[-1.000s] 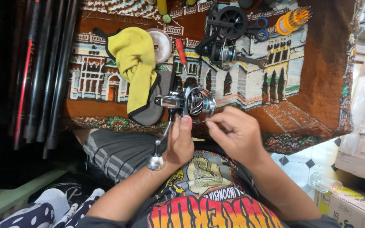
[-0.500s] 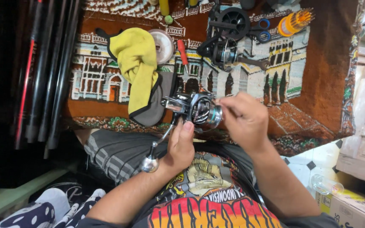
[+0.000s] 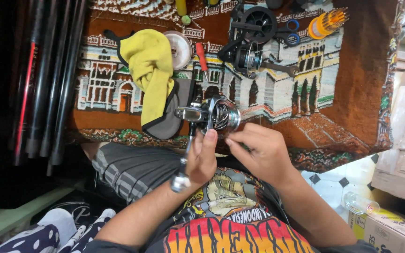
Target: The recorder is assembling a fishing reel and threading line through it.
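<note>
Silver fishing reel (image 3: pixel 214 115) in both hands above patterned carpet (image 3: pixel 343 93).

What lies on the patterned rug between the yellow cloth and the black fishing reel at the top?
In the head view, a round white disc and a red-handled screwdriver lie between the yellow cloth and the black fishing reel.

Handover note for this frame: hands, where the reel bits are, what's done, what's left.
Left hand: holds the silver spinning fishing reel over the lap, its crank handle hanging down.
Right hand: fingers pinched just below the reel's spool; whether they hold something is too small to tell.
On the brown patterned rug: black reel, yellow cloth, red-handled screwdriver.
Done: reel is in hand. Left: can't judge.
</note>
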